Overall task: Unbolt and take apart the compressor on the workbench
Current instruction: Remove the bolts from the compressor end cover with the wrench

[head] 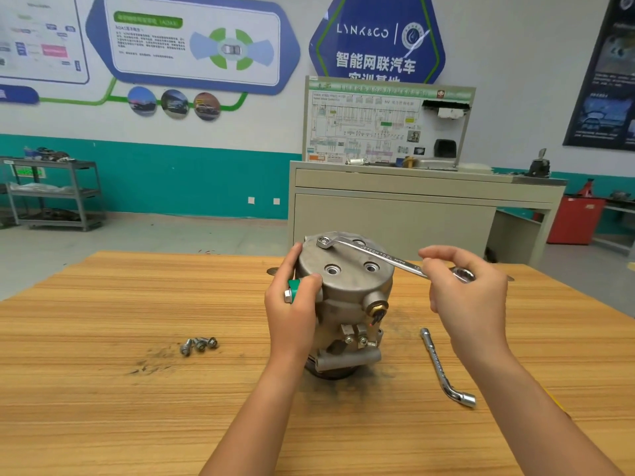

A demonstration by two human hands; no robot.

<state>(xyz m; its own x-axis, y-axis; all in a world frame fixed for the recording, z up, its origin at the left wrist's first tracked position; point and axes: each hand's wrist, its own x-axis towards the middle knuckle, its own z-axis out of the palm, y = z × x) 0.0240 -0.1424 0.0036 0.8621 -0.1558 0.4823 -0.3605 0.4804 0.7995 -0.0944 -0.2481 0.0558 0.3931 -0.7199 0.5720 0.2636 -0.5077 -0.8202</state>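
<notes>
White-and-teal workshop wall (206, 159), hung with blue display panels and a hexagonal sign (376, 39), fills the upper half of the frame, while a striped wooden workbench (120, 304) spreads across the lower half. Behind the bench, right of centre, stands a beige training cabinet (395, 218) carrying an upright wiring-diagram board (364, 125); a grey metal shelf cart (55, 194) sits at the far left and a red cabinet (575, 219) at the far right. At the centre of the bench the compressor (347, 290) stands on end, its round grey cover facing up. A person reaches in from the bottom edge with both bare forearms. The left hand (292, 310) grasps the compressor's upper left side, fingers curled over the rim and thumb pressed against the cover's edge, with a small green-collared fitting (293, 286) showing between thumb and palm. The right hand (470, 297), right of the compressor, pinches the shaft of a ring spanner (374, 254) between thumb and forefinger near its free end; the spanner's other ring sits at the far left edge of the cover. An L-shaped socket wrench (439, 365) lies on the bench just right of the compressor, below the right hand. Three loose bolts (199, 345) lie clustered on the wood to the left, near dark smudges.
</notes>
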